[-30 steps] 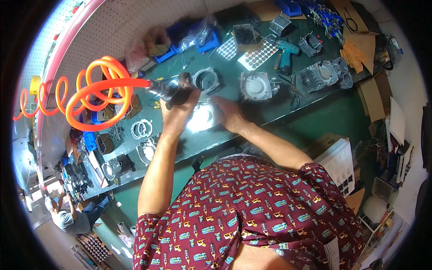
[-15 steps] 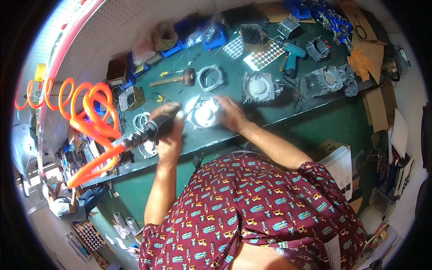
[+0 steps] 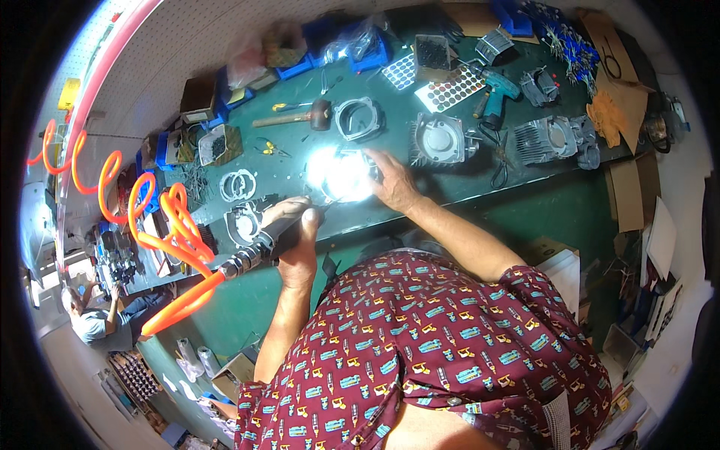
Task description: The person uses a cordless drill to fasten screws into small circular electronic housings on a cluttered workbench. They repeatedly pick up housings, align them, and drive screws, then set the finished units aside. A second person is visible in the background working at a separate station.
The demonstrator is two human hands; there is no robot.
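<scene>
My left hand [image 3: 297, 251] is closed round a dark air tool [image 3: 279, 237], whose metal coupling joins an orange coiled hose [image 3: 174, 244]. The tool's front end points toward a round metal casting [image 3: 346, 180] at the middle of the bench's near side. Strong glare washes out most of that casting, and the tool's tip is hard to see. My right hand [image 3: 395, 184] grips the casting's right edge, its fingers curled over the rim. Beside the left hand lies another open casting [image 3: 244, 223], with thin metal rings [image 3: 238, 184] just behind it.
Behind the casting are a ring-shaped housing [image 3: 357, 120], a mallet [image 3: 319, 115] and pliers [image 3: 271, 149]. Finned housings [image 3: 439, 140], a cordless drill [image 3: 496, 99] and scissors [image 3: 499, 166] lie to the right. Bins and boxes line the back. Another person [image 3: 101, 319] sits far left.
My left hand and the air tool have moved toward me, away from the casting, and the hose has shifted with them. Glare on the casting has grown. My right hand stays at its edge.
</scene>
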